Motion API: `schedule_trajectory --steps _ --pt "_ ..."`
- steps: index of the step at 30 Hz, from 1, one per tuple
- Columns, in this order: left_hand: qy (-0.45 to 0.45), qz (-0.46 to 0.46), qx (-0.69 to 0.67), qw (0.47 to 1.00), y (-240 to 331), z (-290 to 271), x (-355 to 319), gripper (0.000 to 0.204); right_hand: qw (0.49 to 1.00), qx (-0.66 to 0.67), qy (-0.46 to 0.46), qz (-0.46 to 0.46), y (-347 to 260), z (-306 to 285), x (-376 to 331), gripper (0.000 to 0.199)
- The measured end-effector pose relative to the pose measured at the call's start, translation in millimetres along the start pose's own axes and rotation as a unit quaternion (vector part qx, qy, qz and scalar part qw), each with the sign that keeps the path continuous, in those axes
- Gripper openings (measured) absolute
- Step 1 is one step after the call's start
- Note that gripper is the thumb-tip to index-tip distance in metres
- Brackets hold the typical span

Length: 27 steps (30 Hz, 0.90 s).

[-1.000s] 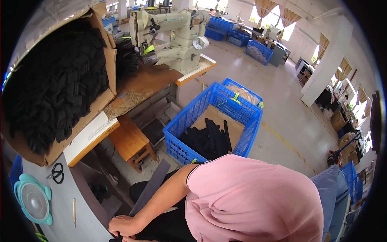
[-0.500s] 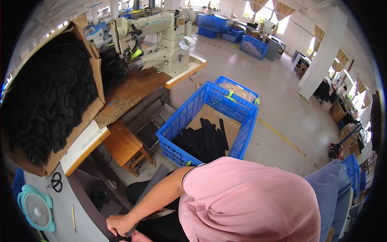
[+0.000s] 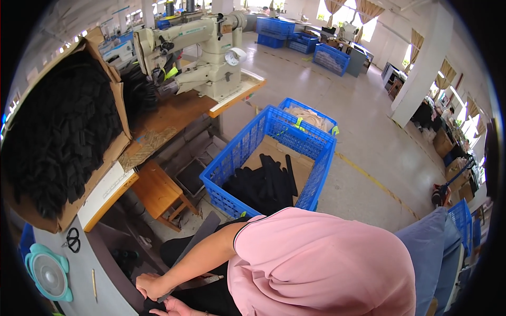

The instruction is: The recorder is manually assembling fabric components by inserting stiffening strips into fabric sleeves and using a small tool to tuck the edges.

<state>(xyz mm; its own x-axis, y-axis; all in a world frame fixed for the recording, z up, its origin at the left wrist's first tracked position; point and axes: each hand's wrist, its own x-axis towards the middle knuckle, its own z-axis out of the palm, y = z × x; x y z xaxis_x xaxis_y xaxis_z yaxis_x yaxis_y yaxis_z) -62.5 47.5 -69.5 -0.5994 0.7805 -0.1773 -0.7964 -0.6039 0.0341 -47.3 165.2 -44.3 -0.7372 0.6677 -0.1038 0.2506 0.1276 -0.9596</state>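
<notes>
At the lower left, my right hand is closed, its fingers bent down onto a small black fabric piece. My left hand comes in just below, at the bottom edge, with its fingers closed on the same piece. Part of that piece lies hidden under the hands. A long dark grey strip slants beside my right forearm toward the hands. The grey tabletop lies left of them, bearing a yellow pencil-like stick, black-handled scissors and a small teal fan.
A carton full of black strips stands at left, near a cream sewing machine. Below that is a wooden stool. A blue crate holding black strips stands beyond my pink-sleeved shoulder. More blue crates stand far back.
My left hand has come further into view, up and left, and more of the black piece shows. My right hand has shifted slightly up and left. The whole view has shifted a little.
</notes>
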Motion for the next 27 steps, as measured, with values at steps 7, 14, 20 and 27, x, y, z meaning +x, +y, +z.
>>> schedule_trajectory --steps 7,14,20,27 --pt "0.022 -0.036 0.031 0.999 -3 -10 21 0.028 0.999 -0.023 0.003 0.026 -7 -10 -1 0.026" --pt "-0.028 -0.022 0.074 0.997 -1 -10 15 0.033 0.988 -0.061 0.127 -0.063 9 12 -8 0.020" --pt "-0.054 -0.020 0.095 0.994 0 -10 13 0.038 0.982 -0.039 0.145 -0.112 12 21 -20 0.020" --pt "-0.089 -0.017 0.115 0.989 1 -11 6 0.044 0.970 -0.059 0.203 -0.124 1 26 -39 0.025"
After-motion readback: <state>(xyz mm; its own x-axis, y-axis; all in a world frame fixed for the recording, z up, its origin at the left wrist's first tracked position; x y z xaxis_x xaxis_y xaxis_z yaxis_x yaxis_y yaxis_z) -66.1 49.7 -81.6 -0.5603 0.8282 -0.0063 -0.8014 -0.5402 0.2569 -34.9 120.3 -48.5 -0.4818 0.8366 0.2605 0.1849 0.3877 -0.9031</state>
